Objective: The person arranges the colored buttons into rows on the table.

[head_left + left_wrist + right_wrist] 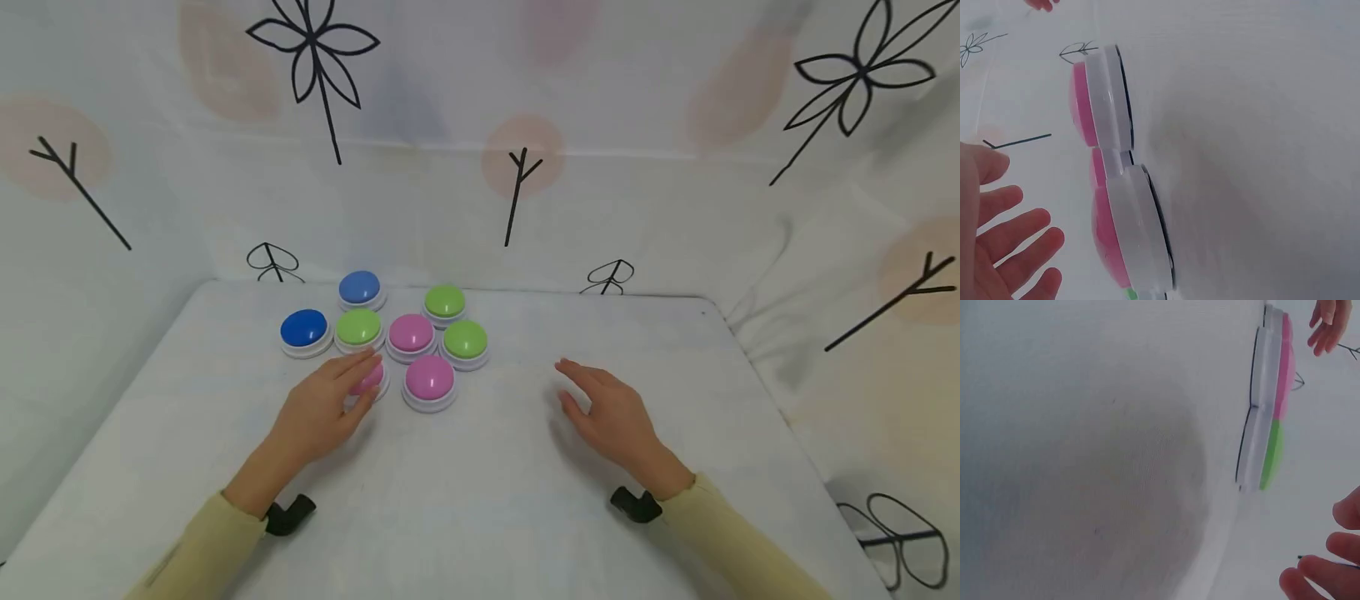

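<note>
Head view: I've got eight domed buttons (411, 333) at 11 o'clock on the tabletop (465, 517). Left hand (318, 412) is over the near-left pink button (367, 381), partly hiding it; fingers straight, thumb apart. Around that pink: green button (358, 327) at 12, blue button (303, 328) at 10, near-right pink button (430, 378) at 3. Right hand (611, 417) is well off at 3 o'clock from them, thumb and fingers apart, empty.

Left wrist view: fingers spread at 8 o'clock, gap to the pinks at 10 and 7; nothing clamped. My worry: tight spacing, so a low grab could catch a neighbour and shove it; the covering hand could also spoil my aim.

Right wrist view: fingers at 4 o'clock, apart, clamped on nothing; pink dome (1285, 375) at 2, green dome (1272, 456) at 3, both out of reach. If a button skids, I judge this hand too far off to steady it.
</note>
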### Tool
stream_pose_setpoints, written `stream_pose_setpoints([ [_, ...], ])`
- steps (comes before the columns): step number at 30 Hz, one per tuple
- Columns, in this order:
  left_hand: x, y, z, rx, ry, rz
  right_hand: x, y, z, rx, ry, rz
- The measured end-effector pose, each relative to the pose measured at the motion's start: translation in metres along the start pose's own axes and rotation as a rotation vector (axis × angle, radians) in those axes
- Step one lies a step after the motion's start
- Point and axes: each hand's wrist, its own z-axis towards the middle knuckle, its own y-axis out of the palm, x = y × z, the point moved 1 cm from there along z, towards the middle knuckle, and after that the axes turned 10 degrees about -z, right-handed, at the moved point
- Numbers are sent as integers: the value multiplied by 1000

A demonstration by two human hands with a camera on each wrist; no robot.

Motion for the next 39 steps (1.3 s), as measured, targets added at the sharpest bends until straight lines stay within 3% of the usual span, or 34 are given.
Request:
stream_pose_setpoints([
  [3,1,2,3,66,-8,-106,-4,5,3,-28,38,59],
  [6,1,6,4,86,-28,-238,-11,12,6,-89,96,123],
  [11,-2,13,9,57,-90,-460,-23,27,17,-177,164,287],
  [15,-4,22,13,30,-163,-557,-34,41,26,-230,223,447],
  [22,-2,37,23,-27,-210,-585,-57,67,43,-305,290,635],
  [30,4,46,31,-58,-210,-477,-78,86,58,-334,258,761],
  [39,16,44,34,-103,-198,-387,-92,97,65,-352,262,660],
])
